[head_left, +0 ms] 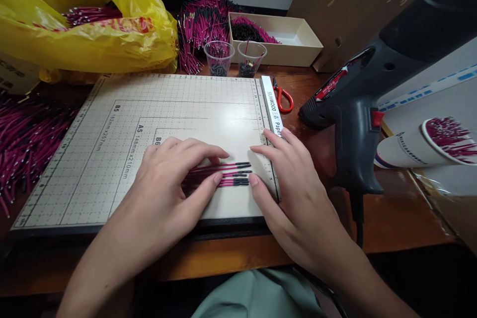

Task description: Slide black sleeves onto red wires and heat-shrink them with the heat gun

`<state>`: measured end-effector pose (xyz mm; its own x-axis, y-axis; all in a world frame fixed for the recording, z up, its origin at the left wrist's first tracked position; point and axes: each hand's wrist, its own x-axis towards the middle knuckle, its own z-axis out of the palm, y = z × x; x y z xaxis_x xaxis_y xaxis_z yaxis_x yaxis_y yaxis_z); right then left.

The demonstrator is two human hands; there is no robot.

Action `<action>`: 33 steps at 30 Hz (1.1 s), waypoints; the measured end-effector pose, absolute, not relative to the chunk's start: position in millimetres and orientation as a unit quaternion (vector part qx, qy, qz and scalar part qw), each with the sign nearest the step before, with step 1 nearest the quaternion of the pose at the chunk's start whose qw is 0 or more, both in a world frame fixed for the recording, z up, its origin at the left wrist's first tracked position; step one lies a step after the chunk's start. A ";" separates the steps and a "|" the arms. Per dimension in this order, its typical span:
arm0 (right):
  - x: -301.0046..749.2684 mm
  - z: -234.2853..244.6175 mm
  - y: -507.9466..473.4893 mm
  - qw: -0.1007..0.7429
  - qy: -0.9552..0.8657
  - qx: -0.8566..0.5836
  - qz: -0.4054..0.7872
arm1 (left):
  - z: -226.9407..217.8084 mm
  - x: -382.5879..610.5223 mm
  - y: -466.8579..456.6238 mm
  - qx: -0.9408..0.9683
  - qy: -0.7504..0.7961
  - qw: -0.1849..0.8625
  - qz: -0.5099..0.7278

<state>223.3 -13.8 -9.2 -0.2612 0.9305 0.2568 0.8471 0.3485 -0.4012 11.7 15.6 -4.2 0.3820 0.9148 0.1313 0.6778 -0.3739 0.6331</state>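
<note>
A small row of magenta wires with black tips [233, 174] lies side by side on a beige gridded paper-cutter board [112, 159]. My left hand [175, 179] rests flat over the wires' left ends, fingers stretched out and pressing them down. My right hand [286, 184] lies open to the right of the wires, its thumb and index fingertip against the black tips, the other fingers on the board's ruler edge [271, 109].
A dark heat gun [350, 109] stands right of the board. A paper cup of wires [439, 144] lies at the right. Behind are two clear cups [234, 57], a cardboard tray [294, 35], red scissors [283, 97], a yellow bag [93, 20] and wire heaps [26, 139].
</note>
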 end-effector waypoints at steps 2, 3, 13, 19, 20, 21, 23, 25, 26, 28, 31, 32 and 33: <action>222.8 -8.9 -13.9 0.232 -0.786 -0.565 0.094 | -3.7 12.2 15.8 0.787 0.509 0.256 0.239; 222.6 -9.0 -13.9 0.234 -0.785 -0.565 0.093 | -3.6 12.4 15.8 0.784 0.511 0.259 0.240; 222.4 -8.1 -14.4 0.232 -0.787 -0.565 0.094 | -5.9 13.5 16.1 0.783 0.510 0.258 0.246; 221.6 -7.4 -14.9 0.231 -0.785 -0.567 0.096 | -6.2 13.4 16.2 0.781 0.514 0.258 0.244; 221.8 -7.6 -14.8 0.232 -0.785 -0.566 0.096 | -6.2 13.4 16.2 0.781 0.514 0.257 0.243; 222.1 -7.9 -14.6 0.233 -0.784 -0.567 0.095 | -6.0 13.3 16.1 0.781 0.515 0.256 0.243; 222.7 -8.4 -14.2 0.235 -0.783 -0.569 0.096 | -5.5 13.4 16.0 0.780 0.518 0.255 0.242; 223.0 -8.5 -14.2 0.234 -0.782 -0.569 0.098 | -4.9 13.9 15.9 0.776 0.521 0.258 0.242; 222.9 -8.4 -14.3 0.235 -0.781 -0.570 0.099 | -4.8 14.2 15.8 0.775 0.521 0.261 0.243; 222.3 -7.8 -14.8 0.233 -0.781 -0.571 0.099 | -4.8 15.0 15.9 0.775 0.520 0.261 0.246; 221.0 -7.2 -15.7 0.233 -0.781 -0.573 0.092 | -5.1 15.4 15.5 0.781 0.516 0.249 0.250; 220.7 -7.3 -15.8 0.233 -0.780 -0.574 0.089 | -4.8 15.3 15.1 0.782 0.515 0.245 0.250; 220.6 -7.6 -15.9 0.234 -0.779 -0.575 0.085 | -4.1 15.0 14.7 0.783 0.515 0.243 0.250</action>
<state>220.6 -15.9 -7.6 -0.2289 0.9363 0.2662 0.8570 0.3236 -0.4010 15.0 14.7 -4.1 0.3453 0.9278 0.1415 0.6843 -0.3520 0.6386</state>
